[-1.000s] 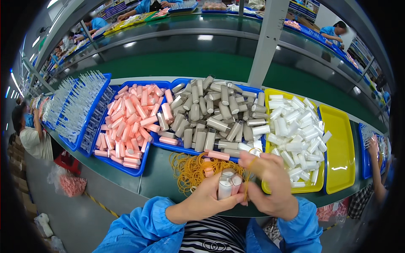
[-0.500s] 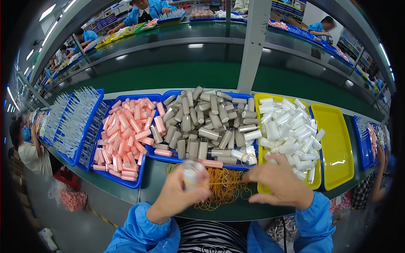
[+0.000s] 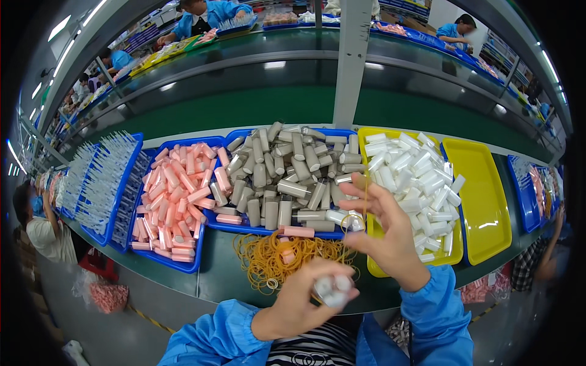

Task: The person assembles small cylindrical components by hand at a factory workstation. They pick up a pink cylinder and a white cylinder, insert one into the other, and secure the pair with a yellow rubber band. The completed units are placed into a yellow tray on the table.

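Note:
Low over the table's near edge, my left hand is closed around a bundle of small bottles, with white and pink ends facing up; the hand hides their sides. My right hand is raised beside the yellow tray, its fingers spread apart. A thin yellowish strand that looks like a rubber band runs along its fingertips. Between the hands and the trays lies a heap of rubber bands, a pink bottle partly among them. Another pink bottle rests at the grey bottles' tray edge.
Pink bottles and grey bottles fill blue trays; white bottles fill a yellow tray. To the right is another yellow tray. Thin clear-and-white pieces stand at left. A post rises behind; people work farther off.
My left hand has moved right and toward me with the bundle, tilting its ends up. My right hand has lifted and turned upright; the band stretched between the hands no longer spans them.

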Tool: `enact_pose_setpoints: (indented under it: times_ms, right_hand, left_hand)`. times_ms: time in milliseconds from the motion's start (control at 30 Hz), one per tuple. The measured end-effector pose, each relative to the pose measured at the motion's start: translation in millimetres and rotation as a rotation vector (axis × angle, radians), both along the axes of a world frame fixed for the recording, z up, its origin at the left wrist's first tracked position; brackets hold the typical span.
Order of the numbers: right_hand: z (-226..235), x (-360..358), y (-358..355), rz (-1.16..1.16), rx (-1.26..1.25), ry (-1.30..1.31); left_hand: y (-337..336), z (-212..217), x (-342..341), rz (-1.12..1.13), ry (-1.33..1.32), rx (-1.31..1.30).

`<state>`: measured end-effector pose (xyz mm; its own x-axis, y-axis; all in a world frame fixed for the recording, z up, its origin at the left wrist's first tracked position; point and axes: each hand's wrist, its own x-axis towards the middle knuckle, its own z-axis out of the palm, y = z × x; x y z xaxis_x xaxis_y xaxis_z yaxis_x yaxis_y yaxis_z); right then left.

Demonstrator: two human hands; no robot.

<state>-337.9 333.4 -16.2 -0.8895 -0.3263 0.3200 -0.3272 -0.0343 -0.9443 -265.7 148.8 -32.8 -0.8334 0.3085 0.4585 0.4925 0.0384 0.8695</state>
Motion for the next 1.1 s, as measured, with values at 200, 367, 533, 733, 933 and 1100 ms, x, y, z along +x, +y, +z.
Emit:
enact_pose_setpoints:
  times_ms: [200, 367, 533, 733, 933, 1100]
  right_hand:
    - [17.5, 28.4, -3.1, 0.208, 0.588, 0.473]
    - [13.7, 40.9, -13.3, 0.135, 0.527, 0.414]
    - [24.0, 39.4, -16.2, 0.079, 0.412, 0.367]
    - [14.2, 39.1, 3.7, 0.138, 0.507, 0.41]
    - [3.7, 37.9, 17.6, 0.214, 0.3, 0.212]
    - [6.7, 37.3, 14.6, 0.216, 0.39, 0.371]
  left_hand:
    - [-11.8, 1.4, -4.4, 0.104, -0.205, -0.335]
    - [-13.5, 1.5, -1.2, 0.0, -0.322, -0.406]
    - [-13.2, 6.7, -6.8, -0.05, -0.337, -0.226]
    - [-21.9, 10.3, -5.9, -0.334, -0.776, 0.246]
    - [-42.0, 0.4, -5.6, -0.144, -0.153, -0.146]
    - [-48.7, 3.6, -7.3, -0.044, -0.02, -0.214]
